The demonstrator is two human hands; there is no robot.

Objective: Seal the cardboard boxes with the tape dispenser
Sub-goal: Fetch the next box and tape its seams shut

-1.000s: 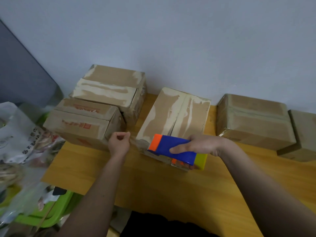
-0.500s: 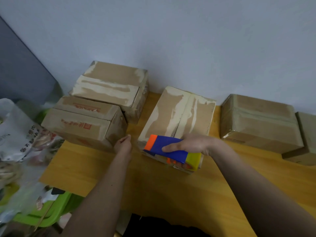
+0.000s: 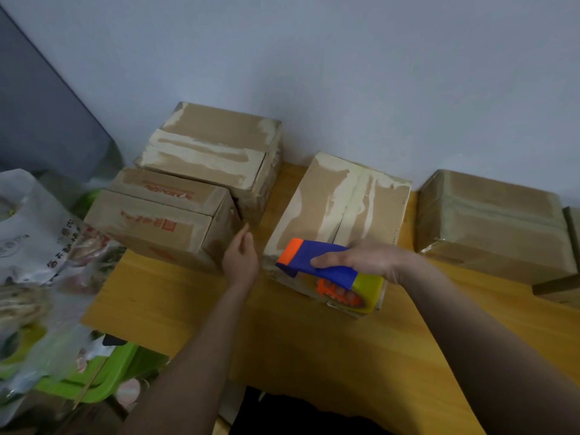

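Observation:
A blue, orange and yellow tape dispenser (image 3: 320, 266) rests on the near edge of the middle cardboard box (image 3: 342, 208), whose top seam carries pale tape strips. My right hand (image 3: 367, 260) grips the dispenser from above. My left hand (image 3: 241, 255) hovers with its fingers apart in the gap between the middle box and the front left box (image 3: 153, 221); it holds nothing that I can see. Another box (image 3: 216, 149) stands behind the front left one.
Two more boxes sit at the right, a taped one (image 3: 492, 221) and one cut off by the frame's edge (image 3: 568, 271). All stand on a wooden table (image 3: 307, 343) against a wall. Plastic bags (image 3: 34, 246) and a green bin (image 3: 103, 378) crowd the left.
My left hand has let go of the pinched tape end and moved forward into the gap between the boxes, fingers spread. The dispenser has moved onto the middle box's near edge.

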